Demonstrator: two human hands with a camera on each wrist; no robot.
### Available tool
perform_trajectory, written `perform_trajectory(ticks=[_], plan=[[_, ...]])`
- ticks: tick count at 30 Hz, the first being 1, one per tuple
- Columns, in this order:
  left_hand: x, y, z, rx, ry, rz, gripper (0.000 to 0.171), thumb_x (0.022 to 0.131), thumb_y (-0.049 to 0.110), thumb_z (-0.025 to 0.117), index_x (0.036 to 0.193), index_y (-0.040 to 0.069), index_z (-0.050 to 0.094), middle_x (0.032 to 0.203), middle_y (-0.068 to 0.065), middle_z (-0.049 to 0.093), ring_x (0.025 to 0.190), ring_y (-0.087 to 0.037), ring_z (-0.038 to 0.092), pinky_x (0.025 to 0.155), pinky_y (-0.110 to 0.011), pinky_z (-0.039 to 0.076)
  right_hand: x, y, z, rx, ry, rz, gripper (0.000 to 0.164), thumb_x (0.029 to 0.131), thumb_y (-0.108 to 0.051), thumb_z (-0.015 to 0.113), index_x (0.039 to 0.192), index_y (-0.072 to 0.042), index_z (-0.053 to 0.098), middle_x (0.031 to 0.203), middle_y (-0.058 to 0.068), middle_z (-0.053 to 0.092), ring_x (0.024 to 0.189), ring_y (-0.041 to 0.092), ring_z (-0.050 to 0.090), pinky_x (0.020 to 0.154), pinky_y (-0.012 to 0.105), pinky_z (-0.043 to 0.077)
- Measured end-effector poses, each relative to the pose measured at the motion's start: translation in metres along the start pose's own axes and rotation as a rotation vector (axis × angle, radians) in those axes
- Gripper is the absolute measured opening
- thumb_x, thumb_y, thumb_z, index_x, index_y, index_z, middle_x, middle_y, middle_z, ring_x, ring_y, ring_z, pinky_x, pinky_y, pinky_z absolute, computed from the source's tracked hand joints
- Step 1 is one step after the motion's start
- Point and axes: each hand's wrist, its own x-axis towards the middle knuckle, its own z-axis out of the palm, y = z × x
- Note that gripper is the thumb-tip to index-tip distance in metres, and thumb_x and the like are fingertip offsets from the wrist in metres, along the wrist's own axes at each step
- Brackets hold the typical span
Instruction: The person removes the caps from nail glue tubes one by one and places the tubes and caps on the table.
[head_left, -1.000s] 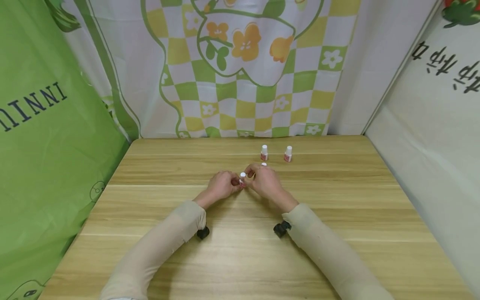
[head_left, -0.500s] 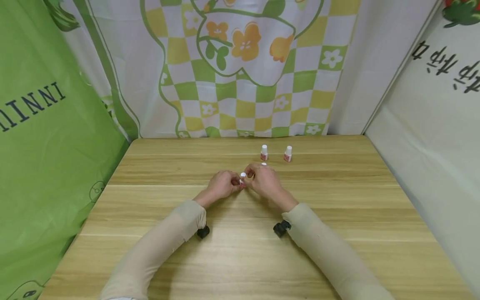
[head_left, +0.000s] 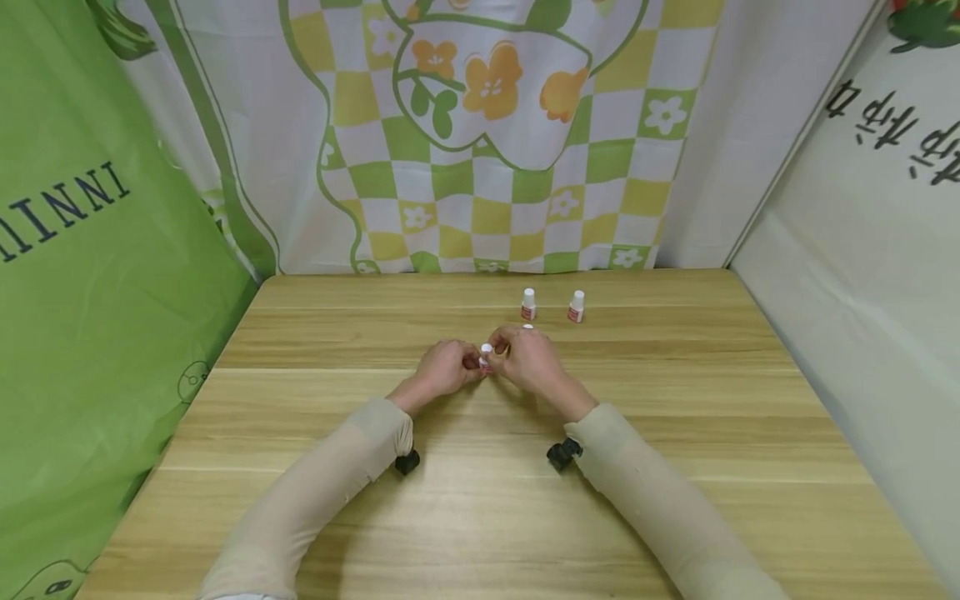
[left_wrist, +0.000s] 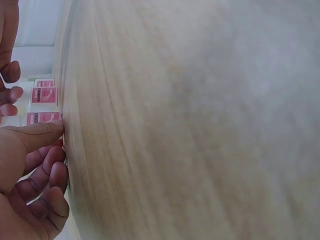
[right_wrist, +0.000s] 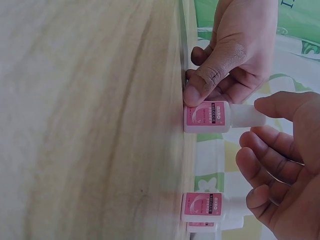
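A small white nail glue bottle (right_wrist: 206,117) with a pink label stands upright on the wooden table. My left hand (head_left: 444,368) pinches its lower body between thumb and fingers, down at the tabletop. From the other side, my right hand (head_left: 531,363) has its thumb and fingertips at the white cap (right_wrist: 247,116), its other fingers loosely bent. Another bottle of the same kind (right_wrist: 202,207) stands beside the right hand, and in the head view only its cap (head_left: 528,327) shows behind that hand. The left wrist view has the gripped bottle (left_wrist: 44,118) partly covered by the left thumb.
Two more matching bottles stand farther back, one at the left (head_left: 528,305) and one at the right (head_left: 576,307). The wooden table (head_left: 480,500) meets a patterned curtain (head_left: 480,192) at its back edge. Green cloth (head_left: 90,317) hangs on the left, white cloth on the right.
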Motion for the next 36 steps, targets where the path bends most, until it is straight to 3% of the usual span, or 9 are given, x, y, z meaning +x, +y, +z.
perform_trajectory(ticks=[21,36], plan=[[0.0006,-0.0002,0.0004,-0.006,0.010,0.000,0.016,0.086,0.027,0.080,0.097,0.016,0.075,0.086,0.003,0.077,0.083,-0.015,0.070,0.091,-0.040,0.050,-0.0003,-0.0010,-0.0003,-0.013,0.005,-0.007,0.017,0.091,-0.032,0.071,0.098,-0.017,0.071,0.090,-0.001,0.073,0.077,0.017,0.063,0.068,0.033,0.050],[0.0002,0.0004,0.0005,-0.025,-0.006,-0.019,0.017,0.086,0.026,0.079,0.097,0.014,0.074,0.086,0.003,0.075,0.082,-0.014,0.068,0.079,-0.035,0.054,0.0004,-0.0003,0.0013,-0.011,-0.001,0.023,0.018,0.089,-0.034,0.073,0.096,-0.018,0.071,0.087,-0.003,0.072,0.077,0.015,0.063,0.068,0.032,0.050]])
